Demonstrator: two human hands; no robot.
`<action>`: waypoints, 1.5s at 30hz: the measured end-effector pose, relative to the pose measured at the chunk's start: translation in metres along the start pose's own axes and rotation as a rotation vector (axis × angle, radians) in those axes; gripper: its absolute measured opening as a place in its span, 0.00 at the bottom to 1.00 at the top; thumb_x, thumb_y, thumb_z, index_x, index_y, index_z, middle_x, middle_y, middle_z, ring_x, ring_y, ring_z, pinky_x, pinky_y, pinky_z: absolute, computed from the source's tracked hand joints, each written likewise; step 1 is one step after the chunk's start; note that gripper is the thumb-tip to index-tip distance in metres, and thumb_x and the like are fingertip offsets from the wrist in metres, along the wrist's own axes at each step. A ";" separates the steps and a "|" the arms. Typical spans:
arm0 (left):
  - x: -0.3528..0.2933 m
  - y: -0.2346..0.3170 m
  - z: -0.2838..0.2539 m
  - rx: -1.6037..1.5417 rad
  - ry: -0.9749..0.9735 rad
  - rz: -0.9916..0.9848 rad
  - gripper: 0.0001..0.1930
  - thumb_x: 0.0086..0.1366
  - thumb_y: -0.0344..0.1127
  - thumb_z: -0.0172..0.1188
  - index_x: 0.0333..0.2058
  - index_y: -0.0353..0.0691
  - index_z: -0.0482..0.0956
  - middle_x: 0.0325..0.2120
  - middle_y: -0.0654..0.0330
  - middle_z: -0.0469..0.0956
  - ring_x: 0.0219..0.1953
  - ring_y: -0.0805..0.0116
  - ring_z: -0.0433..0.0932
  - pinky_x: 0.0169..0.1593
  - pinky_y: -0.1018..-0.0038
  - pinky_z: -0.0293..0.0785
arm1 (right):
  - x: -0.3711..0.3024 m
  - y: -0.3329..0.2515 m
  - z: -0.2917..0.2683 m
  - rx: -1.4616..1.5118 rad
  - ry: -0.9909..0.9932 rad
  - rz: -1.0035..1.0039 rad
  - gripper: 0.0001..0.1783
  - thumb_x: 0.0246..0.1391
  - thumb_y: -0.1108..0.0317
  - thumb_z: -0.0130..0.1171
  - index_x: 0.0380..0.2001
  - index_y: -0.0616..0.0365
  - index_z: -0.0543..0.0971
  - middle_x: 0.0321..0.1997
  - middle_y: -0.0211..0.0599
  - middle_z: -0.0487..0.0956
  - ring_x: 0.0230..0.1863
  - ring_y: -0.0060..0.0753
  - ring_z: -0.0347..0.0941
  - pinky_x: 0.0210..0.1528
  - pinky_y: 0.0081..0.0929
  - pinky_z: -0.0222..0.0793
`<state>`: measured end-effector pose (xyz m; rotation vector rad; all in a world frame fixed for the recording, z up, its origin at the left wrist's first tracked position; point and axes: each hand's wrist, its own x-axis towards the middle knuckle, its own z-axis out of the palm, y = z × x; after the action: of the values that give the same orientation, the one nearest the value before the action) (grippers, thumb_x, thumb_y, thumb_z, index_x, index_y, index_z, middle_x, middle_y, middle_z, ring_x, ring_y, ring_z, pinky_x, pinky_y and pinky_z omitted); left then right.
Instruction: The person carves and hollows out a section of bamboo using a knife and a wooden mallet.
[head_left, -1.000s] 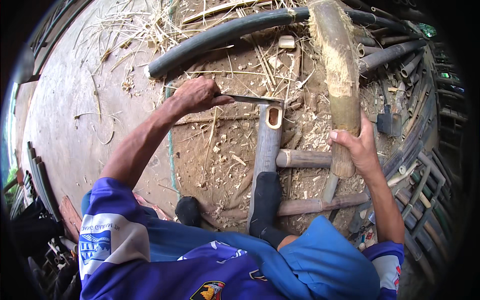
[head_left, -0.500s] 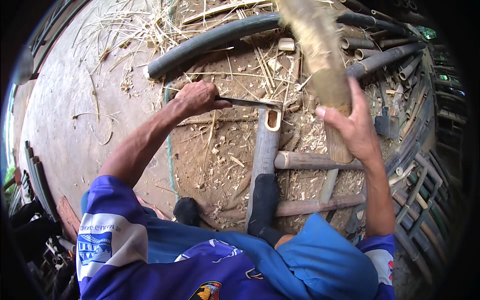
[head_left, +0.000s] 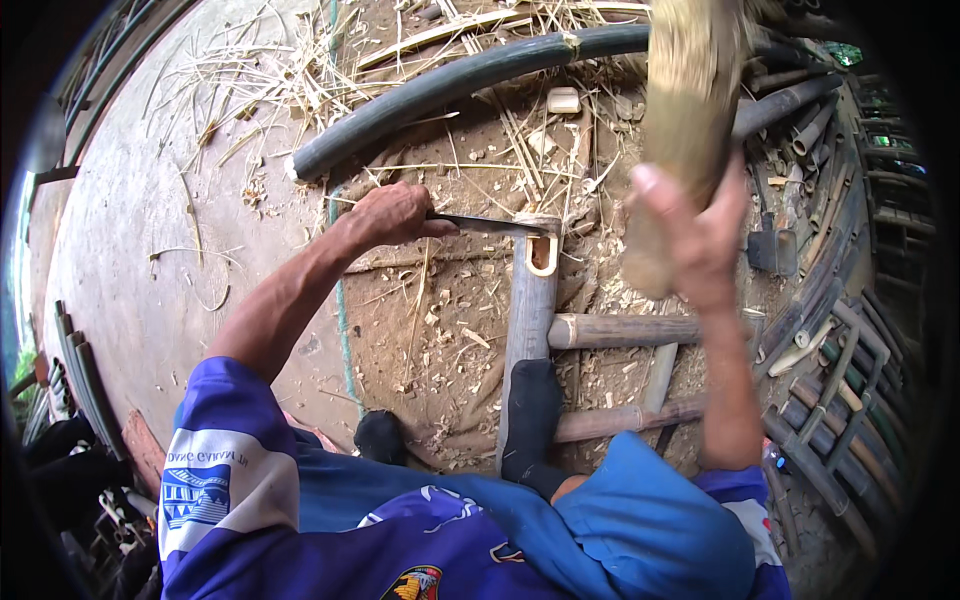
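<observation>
My left hand (head_left: 393, 212) is closed round the handle of a knife (head_left: 484, 225), its dark blade pointing right. The blade tip lies across the upper end of a grey bamboo pole (head_left: 528, 320), at the far edge of a pale-rimmed slot cut into it. Raised to the right of the pole, my right hand (head_left: 705, 235) grips a thick wooden mallet (head_left: 695, 105), smeared by motion and with a frayed, pale upper part. My foot in a black sock (head_left: 532, 400) rests on the lower part of the pole.
Two bamboo crosspieces, the upper one (head_left: 625, 330) joined near the slot, run right from the pole. A curved dark bamboo pole (head_left: 470, 80) lies beyond, among shavings. Stacked bamboo (head_left: 815, 190) and a bamboo frame (head_left: 840, 370) stand at the right.
The mallet has swung to the right and stands more upright, with my right hand. In the picture, the slot and knife sit slightly lower; the blade tip now reaches over the slot's far edge.
</observation>
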<state>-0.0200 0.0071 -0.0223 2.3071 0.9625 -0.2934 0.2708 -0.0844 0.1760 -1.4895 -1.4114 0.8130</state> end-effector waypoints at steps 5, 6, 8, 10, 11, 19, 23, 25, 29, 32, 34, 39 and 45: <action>0.020 -0.015 0.011 -0.117 -0.150 0.105 0.32 0.65 0.64 0.60 0.20 0.37 0.84 0.14 0.55 0.79 0.18 0.62 0.79 0.26 0.62 0.76 | -0.031 0.072 0.018 -0.476 -0.773 0.675 0.38 0.46 0.63 0.65 0.58 0.69 0.64 0.45 0.51 0.76 0.39 0.40 0.79 0.37 0.33 0.80; 0.019 -0.016 0.007 -0.151 -0.201 0.070 0.31 0.66 0.63 0.60 0.20 0.37 0.85 0.15 0.56 0.80 0.19 0.64 0.80 0.28 0.63 0.78 | -0.016 0.061 0.012 -0.386 -0.813 0.684 0.40 0.46 0.62 0.67 0.59 0.70 0.64 0.47 0.53 0.76 0.40 0.42 0.79 0.37 0.33 0.80; 0.014 -0.019 0.005 -0.197 -0.270 -0.027 0.30 0.67 0.62 0.60 0.21 0.39 0.85 0.16 0.56 0.81 0.19 0.64 0.80 0.29 0.63 0.78 | -0.002 0.045 0.003 -0.347 -0.655 0.519 0.50 0.44 0.58 0.71 0.65 0.72 0.59 0.48 0.53 0.76 0.37 0.38 0.80 0.38 0.30 0.80; -0.001 -0.003 0.016 -0.003 -0.009 -0.034 0.30 0.65 0.64 0.59 0.21 0.41 0.83 0.12 0.57 0.75 0.15 0.64 0.74 0.20 0.62 0.72 | -0.001 0.017 -0.010 0.022 -0.387 0.485 0.51 0.42 0.61 0.71 0.66 0.71 0.59 0.48 0.50 0.76 0.36 0.34 0.80 0.39 0.31 0.81; -0.013 0.007 0.025 0.027 0.052 -0.019 0.29 0.66 0.64 0.58 0.22 0.42 0.81 0.11 0.58 0.72 0.14 0.63 0.72 0.19 0.61 0.69 | -0.007 0.020 -0.016 0.130 -0.340 0.485 0.51 0.42 0.61 0.71 0.66 0.71 0.59 0.47 0.50 0.76 0.36 0.34 0.80 0.40 0.31 0.81; -0.028 0.027 0.044 -0.807 0.185 -0.259 0.31 0.68 0.63 0.58 0.23 0.37 0.82 0.14 0.63 0.77 0.15 0.73 0.72 0.19 0.66 0.66 | -0.066 0.047 -0.054 0.359 -0.201 0.597 0.37 0.47 0.62 0.69 0.57 0.66 0.65 0.35 0.41 0.78 0.31 0.29 0.80 0.35 0.29 0.81; -0.006 0.041 0.007 -0.326 0.163 -0.023 0.37 0.68 0.69 0.53 0.16 0.38 0.80 0.07 0.59 0.66 0.11 0.67 0.65 0.19 0.63 0.62 | -0.085 0.053 -0.063 0.336 -0.179 0.661 0.35 0.52 0.61 0.68 0.57 0.64 0.65 0.32 0.39 0.78 0.27 0.29 0.79 0.29 0.29 0.80; 0.001 0.049 -0.001 -0.161 0.144 0.038 0.38 0.67 0.70 0.51 0.18 0.37 0.81 0.08 0.55 0.68 0.12 0.59 0.70 0.20 0.61 0.65 | -0.085 0.053 -0.063 0.316 -0.182 0.647 0.35 0.52 0.61 0.68 0.58 0.63 0.64 0.32 0.39 0.78 0.27 0.29 0.79 0.29 0.28 0.80; 0.010 0.042 0.011 -0.041 0.178 0.054 0.39 0.67 0.71 0.49 0.20 0.36 0.82 0.10 0.53 0.71 0.14 0.54 0.73 0.20 0.60 0.68 | -0.083 0.050 -0.064 0.251 -0.200 0.634 0.38 0.50 0.61 0.69 0.60 0.63 0.64 0.39 0.38 0.76 0.33 0.26 0.78 0.35 0.28 0.80; 0.010 0.045 0.013 -0.022 0.181 0.034 0.38 0.66 0.72 0.50 0.21 0.37 0.82 0.10 0.55 0.71 0.13 0.59 0.72 0.18 0.62 0.66 | -0.081 0.059 -0.062 0.072 -0.204 0.380 0.39 0.50 0.61 0.70 0.62 0.63 0.64 0.45 0.42 0.77 0.39 0.32 0.79 0.43 0.32 0.81; 0.010 0.041 0.019 -0.002 0.136 -0.039 0.38 0.65 0.72 0.51 0.20 0.39 0.82 0.09 0.57 0.70 0.12 0.63 0.70 0.17 0.63 0.64 | -0.084 0.073 -0.052 -0.074 -0.183 0.272 0.38 0.51 0.61 0.69 0.61 0.63 0.64 0.48 0.47 0.77 0.42 0.38 0.80 0.46 0.37 0.82; 0.018 0.045 0.022 0.016 0.121 -0.044 0.37 0.64 0.72 0.53 0.21 0.38 0.82 0.10 0.58 0.71 0.13 0.63 0.71 0.18 0.64 0.65 | -0.071 0.086 -0.049 -0.482 -0.487 0.629 0.37 0.49 0.62 0.69 0.59 0.64 0.65 0.55 0.60 0.74 0.48 0.51 0.80 0.50 0.48 0.82; 0.009 0.042 0.007 -0.007 0.054 -0.104 0.33 0.63 0.68 0.59 0.28 0.38 0.87 0.13 0.51 0.75 0.18 0.54 0.79 0.24 0.58 0.71 | -0.030 0.037 -0.068 -0.308 -0.256 0.239 0.38 0.50 0.60 0.67 0.59 0.68 0.65 0.56 0.58 0.73 0.54 0.50 0.76 0.53 0.46 0.79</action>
<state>0.0166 -0.0147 -0.0122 2.2729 1.1105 -0.2707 0.3431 -0.1229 0.1644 -1.8677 -1.6229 0.9947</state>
